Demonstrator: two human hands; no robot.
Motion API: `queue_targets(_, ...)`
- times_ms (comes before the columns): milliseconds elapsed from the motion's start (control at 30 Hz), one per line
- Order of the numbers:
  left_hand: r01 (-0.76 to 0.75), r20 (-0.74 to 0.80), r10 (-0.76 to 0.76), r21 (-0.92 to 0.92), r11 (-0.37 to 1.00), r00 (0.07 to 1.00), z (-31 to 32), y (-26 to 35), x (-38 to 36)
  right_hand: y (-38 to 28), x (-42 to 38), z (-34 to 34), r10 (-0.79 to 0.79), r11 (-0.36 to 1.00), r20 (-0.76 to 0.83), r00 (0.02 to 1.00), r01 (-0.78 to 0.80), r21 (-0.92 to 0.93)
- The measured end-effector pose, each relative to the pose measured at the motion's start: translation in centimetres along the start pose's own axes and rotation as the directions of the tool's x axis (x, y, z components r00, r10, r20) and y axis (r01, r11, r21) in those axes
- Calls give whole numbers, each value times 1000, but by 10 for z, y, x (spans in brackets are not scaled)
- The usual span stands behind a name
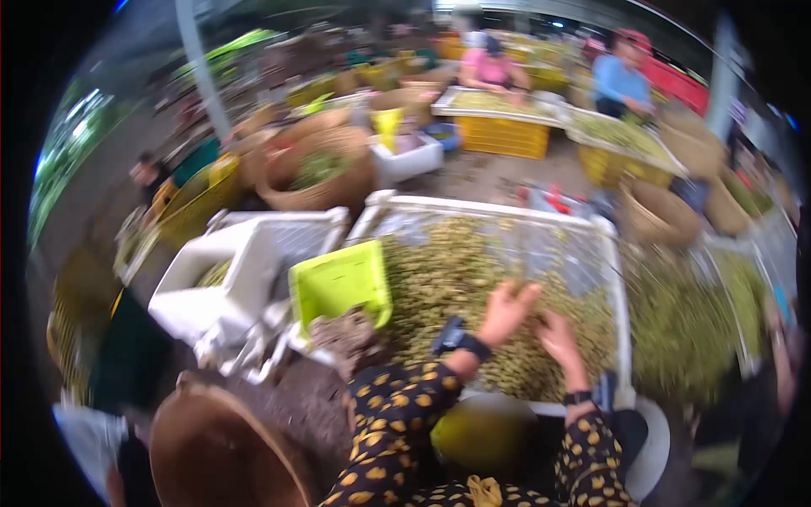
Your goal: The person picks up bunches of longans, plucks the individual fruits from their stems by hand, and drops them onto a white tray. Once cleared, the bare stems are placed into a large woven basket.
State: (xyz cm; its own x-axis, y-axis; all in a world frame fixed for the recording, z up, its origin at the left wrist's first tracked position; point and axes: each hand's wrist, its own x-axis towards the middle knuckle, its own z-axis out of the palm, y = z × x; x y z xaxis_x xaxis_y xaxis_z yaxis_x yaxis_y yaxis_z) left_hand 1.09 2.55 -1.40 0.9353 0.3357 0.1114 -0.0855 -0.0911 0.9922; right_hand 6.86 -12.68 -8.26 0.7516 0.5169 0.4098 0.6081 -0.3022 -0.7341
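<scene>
Small greenish-brown buds or fruits (pixel 448 262) lie heaped on a white-framed tray (pixel 498 205) in front of me; blur hides their exact kind. My left hand (pixel 507 311) is above the heap, fingers stretched towards the right, with nothing visible in it. Close beside it, my right hand (pixel 557 338) reaches in from the lower right, low over the heap. Its fingertips are smeared, so whether they pinch anything cannot be made out. A lime-green basket (pixel 340 283) stands tilted at the tray's left edge, with a brownish cloth or bag (pixel 345 338) against it.
Left of the tray is a white foam box (pixel 215 275). A large woven basket (pixel 224 448) stands at lower left, another (pixel 317 190) farther back. Green stems (pixel 676 329) are piled at right. Two people (pixel 494 68) work at trays on yellow crates (pixel 503 137) behind.
</scene>
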Motion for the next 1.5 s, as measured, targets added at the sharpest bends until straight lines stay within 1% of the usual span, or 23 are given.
queue_targets(33,10,19,-7,-165,986,1000,24,-25,8,-30,-2,-29,196,979,133,972,-202,31)
queue_targets(67,-36,-12,35,-215,976,999,5,-6,-3,-35,5,-12,110,993,70,991,-113,36)
queue_targets(133,-32,-10,31,-158,987,999,6,-9,-4,-31,6,-17,123,992,100,987,-118,-51)
queue_targets(167,-68,-54,60,-149,987,997,8,-9,-5,-34,5,-21,142,990,99,985,-141,-22)
queue_targets(300,107,-83,-120,-148,983,989,-1,-11,-3,-30,4,-28,139,990,157,978,-140,-11)
queue_targets(333,152,-82,-167,-168,974,982,0,-5,-4,-25,6,-27,161,986,226,961,-168,9)
queue_targets(433,136,-87,-152,-167,976,984,-2,-7,-2,-24,4,-28,166,983,235,958,-179,38)
queue_targets(467,125,-75,-138,-156,980,988,1,-7,0,-26,4,-30,134,988,212,968,-115,-101)
queue_targets(533,110,-59,-118,-124,986,991,-1,-9,-3,-28,4,-31,150,986,171,974,-135,-96)
queue_targets(633,79,-75,-91,-152,985,993,4,-7,-5,-16,-1,-20,-54,980,-70,996,39,-196)
queue_targets(767,62,-78,-77,-181,982,994,4,-6,-4,-17,-3,-19,-103,940,-97,990,65,-335)
queue_targets(867,48,-108,-73,-214,976,992,-1,-3,-4,-8,-6,-17,-241,935,-201,949,172,-309)
queue_targets(900,73,-123,-99,-198,977,987,-2,-3,-2,-25,-2,-26,29,921,-17,999,-33,-389)
queue_targets(1000,84,-172,-122,-214,973,978,-3,-2,-3,-19,-3,-18,-211,931,-148,966,152,-331)
queue_targets(1133,70,-166,-101,-185,980,981,-6,-1,-5,-7,-6,-10,-183,940,-132,974,134,-313)
queue_targets(1167,81,-166,-110,-171,982,980,-7,-5,-4,-7,-7,-11,-166,948,-136,977,120,-295)
queue_targets(1267,103,-176,-133,-168,980,975,-3,-11,-5,-22,-4,-32,97,933,46,994,-75,-353)
queue_targets(1300,111,-179,-136,-145,983,974,-1,-7,-6,-24,-3,-34,136,920,44,990,-109,-377)
queue_targets(1333,114,-194,-148,-175,978,970,-2,-4,-7,-17,-3,-33,92,924,32,995,-73,-375)
queue_targets(1367,144,-180,-180,-198,970,967,-5,1,-8,-12,-1,-33,211,931,91,973,-172,-320)
queue_targets(1400,110,-217,-161,-229,967,963,-6,1,-6,-15,1,-37,255,953,140,957,-224,-205)
queue_targets(1433,143,-157,-186,-252,957,970,-15,-12,1,-17,-1,-39,129,985,70,989,-120,-121)
queue_targets(1500,141,-170,-199,-303,943,965,-14,-3,1,-27,1,-50,212,976,186,959,-197,-95)
